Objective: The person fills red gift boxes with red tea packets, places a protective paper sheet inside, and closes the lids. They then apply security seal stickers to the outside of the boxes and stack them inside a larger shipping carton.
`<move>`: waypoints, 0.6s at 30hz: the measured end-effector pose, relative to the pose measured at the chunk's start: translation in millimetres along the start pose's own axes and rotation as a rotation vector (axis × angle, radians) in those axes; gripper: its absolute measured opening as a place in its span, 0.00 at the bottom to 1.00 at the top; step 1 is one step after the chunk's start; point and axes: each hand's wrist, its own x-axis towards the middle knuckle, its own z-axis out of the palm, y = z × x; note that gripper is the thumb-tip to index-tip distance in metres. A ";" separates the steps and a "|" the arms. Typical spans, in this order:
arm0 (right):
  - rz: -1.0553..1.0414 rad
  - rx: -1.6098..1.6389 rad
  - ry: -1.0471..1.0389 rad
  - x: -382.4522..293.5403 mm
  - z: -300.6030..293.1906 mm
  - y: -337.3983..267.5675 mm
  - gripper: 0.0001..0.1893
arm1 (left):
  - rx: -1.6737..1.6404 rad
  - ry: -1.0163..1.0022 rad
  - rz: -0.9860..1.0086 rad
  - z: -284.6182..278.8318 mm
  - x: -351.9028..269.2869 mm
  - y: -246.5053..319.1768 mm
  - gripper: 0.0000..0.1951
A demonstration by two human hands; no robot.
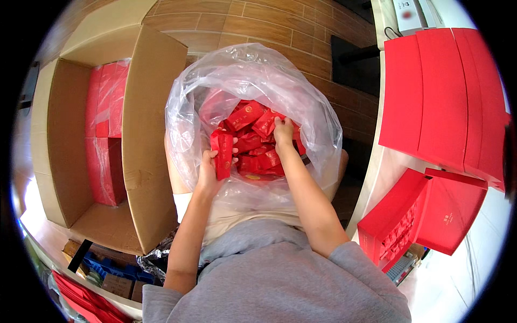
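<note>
A large clear plastic bag (250,60) stands wide-mouthed on my lap, filled with small red sealed packets (246,115) that bear gold print. My left hand (209,165) grips one or more red packets (223,155), held upright at the bag's near left side. At the right inside the bag, my right hand (283,131) pinches a red packet (266,122) at its upper corner, on top of the heap. The packets beneath that hand are partly hidden.
An open cardboard carton (155,121) at left holds red boxes (107,161) wrapped in plastic. On the pale table (373,177) at right lie several large red boxes (440,93) and an open red gift box (398,214) containing red packets. A white device (410,16) sits farther back.
</note>
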 end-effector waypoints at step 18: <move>-0.926 -0.568 -0.209 -72.0 36.9 -80.3 0.18 | 0.163 0.216 -0.092 5.2 -1.5 -2.2 0.20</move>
